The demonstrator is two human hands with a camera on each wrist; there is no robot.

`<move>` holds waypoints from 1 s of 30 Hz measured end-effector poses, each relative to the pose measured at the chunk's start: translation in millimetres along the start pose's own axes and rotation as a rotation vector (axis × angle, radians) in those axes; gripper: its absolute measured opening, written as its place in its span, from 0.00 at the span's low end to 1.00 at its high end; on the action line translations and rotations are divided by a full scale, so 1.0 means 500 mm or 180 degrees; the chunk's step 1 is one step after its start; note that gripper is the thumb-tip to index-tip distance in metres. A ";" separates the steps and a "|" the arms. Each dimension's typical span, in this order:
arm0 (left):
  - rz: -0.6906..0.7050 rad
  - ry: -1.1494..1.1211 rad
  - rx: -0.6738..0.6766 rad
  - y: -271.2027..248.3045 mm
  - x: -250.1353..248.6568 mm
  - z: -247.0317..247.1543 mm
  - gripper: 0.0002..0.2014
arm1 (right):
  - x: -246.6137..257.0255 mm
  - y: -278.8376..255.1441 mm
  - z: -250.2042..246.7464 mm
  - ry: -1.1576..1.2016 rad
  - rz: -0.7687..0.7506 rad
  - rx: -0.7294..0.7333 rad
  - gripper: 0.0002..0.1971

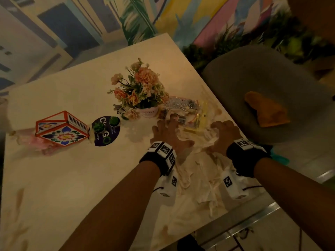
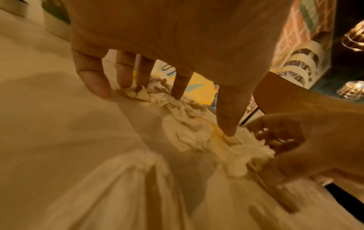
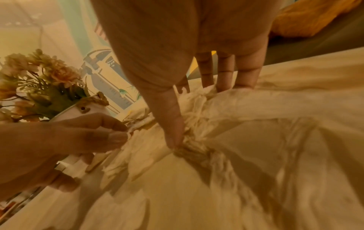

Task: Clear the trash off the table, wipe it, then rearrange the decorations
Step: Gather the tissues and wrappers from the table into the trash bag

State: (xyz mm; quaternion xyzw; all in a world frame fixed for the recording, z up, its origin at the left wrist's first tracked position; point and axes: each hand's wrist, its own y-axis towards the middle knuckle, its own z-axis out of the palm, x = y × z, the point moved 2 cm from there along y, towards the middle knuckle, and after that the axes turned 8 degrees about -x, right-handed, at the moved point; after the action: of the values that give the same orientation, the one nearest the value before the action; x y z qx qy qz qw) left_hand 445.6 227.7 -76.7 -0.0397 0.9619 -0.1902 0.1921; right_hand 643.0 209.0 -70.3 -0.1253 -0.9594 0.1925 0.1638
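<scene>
One heap of crumpled tissues [image 1: 195, 171] and wrappers [image 1: 183, 105] lies at the table's [image 1: 54, 178] right edge, beside one flower pot [image 1: 139, 91]. Two hands work it: the left hand [image 1: 168, 134] presses spread fingertips [image 2: 228, 124] into it, the right hand [image 1: 223, 134] claws a wad. Farther left stand two tiny plants [image 1: 107, 124] and one tile-patterned box [image 1: 61, 127].

Cream crumpled paper napkins [image 1: 204, 171] under both hands. Left of grip: peach-pink flower bouquet [image 1: 139, 86], orange-framed floral-tile lantern box [image 1: 61, 128], purple round sticker [image 1: 107, 131]. Right: orange cloth [image 1: 266, 109], grey chair [image 1: 253, 69].
</scene>
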 end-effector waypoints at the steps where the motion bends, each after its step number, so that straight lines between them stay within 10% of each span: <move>1: 0.0056 0.0129 0.0044 -0.004 -0.005 0.005 0.52 | 0.003 0.000 0.001 0.0054 -0.0005 -0.0007 0.41; 10: 0.0490 0.0386 -0.0096 -0.014 -0.003 0.020 0.22 | 0.024 -0.009 0.016 0.0118 -0.0267 -0.0035 0.18; 21: 0.0064 -0.0715 -0.0550 -0.025 0.076 -0.014 0.05 | 0.064 -0.052 -0.071 0.0566 -0.0483 -0.0802 0.16; 26: -0.0122 -0.1011 -0.0673 -0.049 0.116 -0.028 0.14 | 0.104 -0.075 -0.127 0.0913 -0.0769 -0.1112 0.15; 30: 0.0676 -0.0873 -0.0575 -0.075 0.121 -0.025 0.09 | 0.134 -0.081 -0.132 0.1099 -0.0855 -0.0969 0.12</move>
State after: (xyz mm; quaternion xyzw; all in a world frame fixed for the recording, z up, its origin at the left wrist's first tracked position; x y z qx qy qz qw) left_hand 385.0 188.3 -73.1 0.0194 0.9387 -0.0746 0.3360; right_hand 598.5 214.8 22.0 -0.0511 -0.9432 -0.0017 0.3283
